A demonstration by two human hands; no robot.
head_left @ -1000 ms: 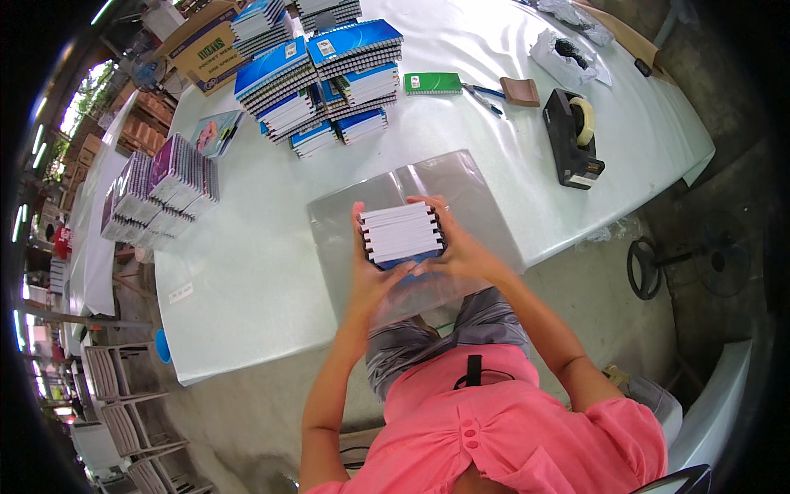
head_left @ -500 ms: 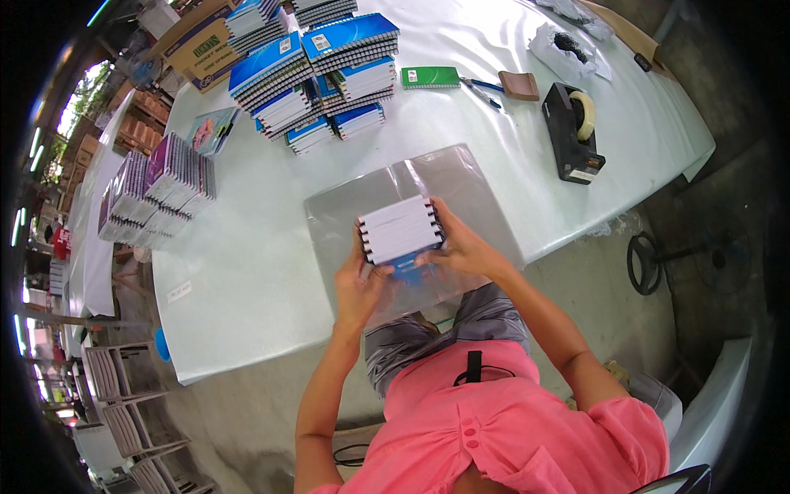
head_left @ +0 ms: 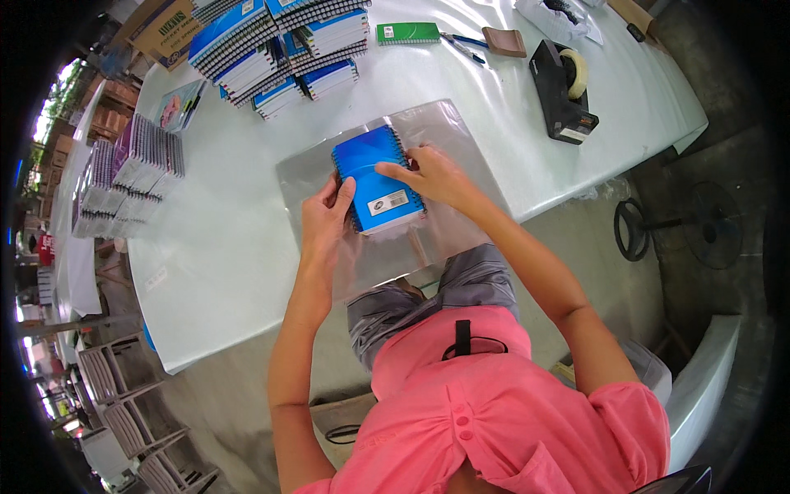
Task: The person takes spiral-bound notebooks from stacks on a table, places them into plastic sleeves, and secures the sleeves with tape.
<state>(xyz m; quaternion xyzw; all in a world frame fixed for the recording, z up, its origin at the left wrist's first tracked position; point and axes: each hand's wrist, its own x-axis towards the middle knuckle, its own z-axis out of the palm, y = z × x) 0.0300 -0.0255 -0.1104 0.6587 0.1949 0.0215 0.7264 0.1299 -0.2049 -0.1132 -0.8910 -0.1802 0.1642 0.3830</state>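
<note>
A small stack of blue spiral notebooks lies cover up, with a white label near its lower end. Wire coils show along both long sides. On its left side my left hand grips the stack, thumb on top and fingers at the edge. My right hand closes on the opposite side, its thumb over the cover and its fingers by the coils. Under the stack, sheets of clear plastic are spread at the table's near edge.
Piles of blue notebooks stand at the back beside a cardboard box. Purple-covered notebooks are stacked at left. A green notebook, pliers, a brown block and a tape dispenser lie toward the right.
The notebook stack, earlier tilted up with its white page edges showing, now lies flat with its blue cover up. My hands have shifted to its two long sides.
</note>
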